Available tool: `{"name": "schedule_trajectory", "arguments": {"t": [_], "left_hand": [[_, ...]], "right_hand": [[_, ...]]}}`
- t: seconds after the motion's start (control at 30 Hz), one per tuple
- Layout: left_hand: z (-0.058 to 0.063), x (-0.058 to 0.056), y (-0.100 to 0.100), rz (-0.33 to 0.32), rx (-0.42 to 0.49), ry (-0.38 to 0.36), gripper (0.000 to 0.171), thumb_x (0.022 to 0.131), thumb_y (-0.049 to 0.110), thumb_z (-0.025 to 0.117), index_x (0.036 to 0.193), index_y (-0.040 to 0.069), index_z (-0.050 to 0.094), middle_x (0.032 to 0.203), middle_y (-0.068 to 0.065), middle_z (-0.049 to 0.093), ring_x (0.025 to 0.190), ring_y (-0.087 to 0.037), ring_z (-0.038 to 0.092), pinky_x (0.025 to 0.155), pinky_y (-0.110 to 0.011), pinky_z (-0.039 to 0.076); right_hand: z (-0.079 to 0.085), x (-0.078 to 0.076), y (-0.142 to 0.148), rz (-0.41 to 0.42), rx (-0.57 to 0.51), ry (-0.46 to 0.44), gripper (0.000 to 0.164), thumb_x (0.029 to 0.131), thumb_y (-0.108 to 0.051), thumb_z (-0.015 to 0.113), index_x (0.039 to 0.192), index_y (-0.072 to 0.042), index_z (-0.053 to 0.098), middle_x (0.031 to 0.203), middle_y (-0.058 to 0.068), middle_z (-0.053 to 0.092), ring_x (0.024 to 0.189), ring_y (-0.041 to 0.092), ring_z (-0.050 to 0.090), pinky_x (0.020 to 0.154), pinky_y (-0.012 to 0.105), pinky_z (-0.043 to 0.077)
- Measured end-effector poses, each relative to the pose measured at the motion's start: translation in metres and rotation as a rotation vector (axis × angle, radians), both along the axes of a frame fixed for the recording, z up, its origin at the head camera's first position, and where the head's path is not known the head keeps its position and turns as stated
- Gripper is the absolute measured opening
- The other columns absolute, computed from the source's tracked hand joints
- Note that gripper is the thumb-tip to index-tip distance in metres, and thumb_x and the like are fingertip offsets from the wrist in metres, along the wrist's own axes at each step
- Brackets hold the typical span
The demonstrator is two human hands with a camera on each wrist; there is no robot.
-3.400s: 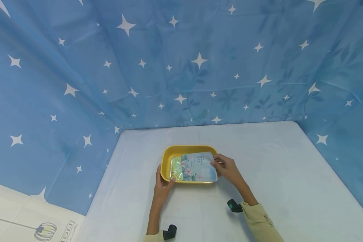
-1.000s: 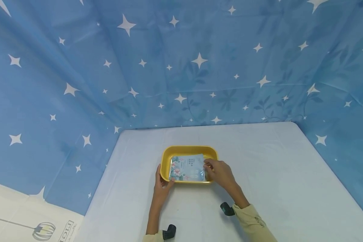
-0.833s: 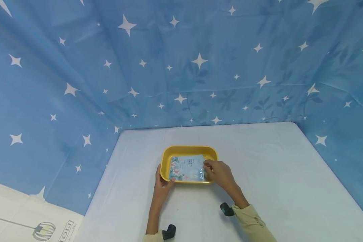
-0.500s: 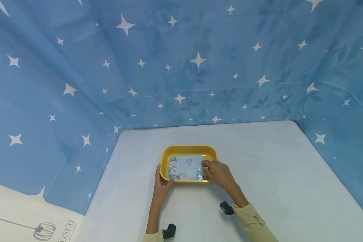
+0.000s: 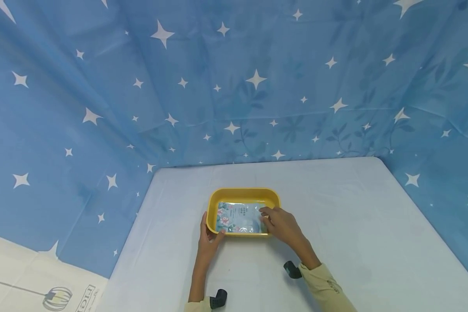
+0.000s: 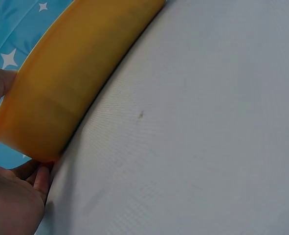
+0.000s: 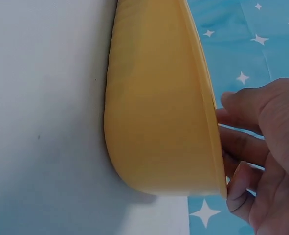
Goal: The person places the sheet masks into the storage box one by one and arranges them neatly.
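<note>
A yellow plastic basin (image 5: 243,194) sits on the white-covered table in the head view. Flat inside it lies a pale blue sachet with pink flowers (image 5: 238,218), its right end partly covered by fingers. My left hand (image 5: 208,243) grips the basin's near left corner; in the left wrist view the thumb is at the rim and the fingers reach round below the wall. Over the basin's right side is my right hand (image 5: 281,223), thumb and index finger apart at the sachet's right end. The right wrist view shows those fingers reaching past the rim, with the sachet hidden behind the wall.
The white-covered table (image 5: 359,225) extends around the basin. A blue star-printed curtain (image 5: 234,86) hangs along the back and sides. Black wrist-worn devices sit at both sleeve cuffs.
The right hand has carried the floral sachet leftward and down into the basin, over a green-yellow packet seen earlier. The sachet now lies flatter and the right fingers have parted. The left hand stays put.
</note>
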State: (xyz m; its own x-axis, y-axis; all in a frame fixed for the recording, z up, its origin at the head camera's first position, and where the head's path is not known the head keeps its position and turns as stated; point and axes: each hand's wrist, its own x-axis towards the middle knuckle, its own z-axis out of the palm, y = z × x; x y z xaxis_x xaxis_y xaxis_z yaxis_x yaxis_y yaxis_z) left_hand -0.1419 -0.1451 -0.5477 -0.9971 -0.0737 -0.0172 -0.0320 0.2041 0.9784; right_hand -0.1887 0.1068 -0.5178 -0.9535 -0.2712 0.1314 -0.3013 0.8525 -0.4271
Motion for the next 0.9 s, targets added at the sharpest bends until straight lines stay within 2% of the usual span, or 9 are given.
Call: {"name": "schedule_trajectory", "arguments": {"t": [0.17,0.3,0.4,0.63,0.73,0.9], "left_hand": [[0.000,0.001,0.000,0.003,-0.002,0.005,0.086,0.092,0.021,0.068,0.158,0.018,0.012,0.154,-0.017,0.034,0.132,-0.035,0.045,0.106,-0.054,0.039],[0.000,0.001,0.001,0.006,-0.006,0.006,0.086,0.092,0.021,0.068,0.158,0.017,0.013,0.155,-0.017,0.033,0.133,-0.036,0.044,0.107,-0.055,0.039],[0.000,0.002,0.001,0.007,-0.009,0.005,0.087,0.092,0.023,0.068,0.158,0.017,0.012,0.154,-0.018,0.033,0.133,-0.036,0.044,0.107,-0.055,0.039],[0.000,0.001,0.001,0.000,-0.010,0.007,0.087,0.092,0.023,0.068,0.158,0.017,0.011,0.156,-0.018,0.031,0.135,-0.037,0.042,0.108,-0.055,0.038],[0.001,0.001,0.001,-0.001,-0.007,0.005,0.087,0.092,0.023,0.068,0.158,0.017,0.011,0.157,-0.016,0.029,0.136,-0.037,0.041,0.108,-0.055,0.037],[0.001,0.001,0.001,-0.004,-0.003,0.004,0.087,0.093,0.022,0.068,0.158,0.015,0.011,0.156,-0.017,0.030,0.136,-0.037,0.042,0.108,-0.056,0.037]], "right_hand": [[0.001,0.001,0.002,-0.025,-0.102,-0.036,0.022,0.096,-0.021,0.063,0.115,-0.013,0.070,0.096,0.000,0.069,0.078,0.012,0.054,0.072,0.032,0.052],[-0.002,0.001,0.006,-0.050,-0.182,-0.027,0.020,0.096,-0.020,0.062,0.114,-0.013,0.070,0.103,0.000,0.071,0.084,0.013,0.057,0.081,0.034,0.054],[-0.004,0.001,0.009,-0.063,-0.258,0.028,0.019,0.096,-0.019,0.063,0.111,-0.011,0.070,0.097,0.000,0.070,0.082,0.011,0.058,0.076,0.030,0.053],[-0.010,0.000,0.021,-0.069,-0.404,0.257,0.013,0.093,-0.007,0.065,0.104,-0.004,0.068,0.085,0.002,0.067,0.073,0.011,0.058,0.059,0.022,0.046],[-0.013,0.000,0.028,-0.119,-0.422,0.275,0.013,0.095,-0.008,0.063,0.107,-0.005,0.067,0.085,0.002,0.067,0.073,0.010,0.057,0.056,0.020,0.043],[-0.017,0.001,0.041,-0.231,-0.394,0.235,0.016,0.098,-0.013,0.058,0.109,-0.005,0.065,0.080,0.002,0.066,0.066,0.010,0.054,0.054,0.021,0.042]]}}
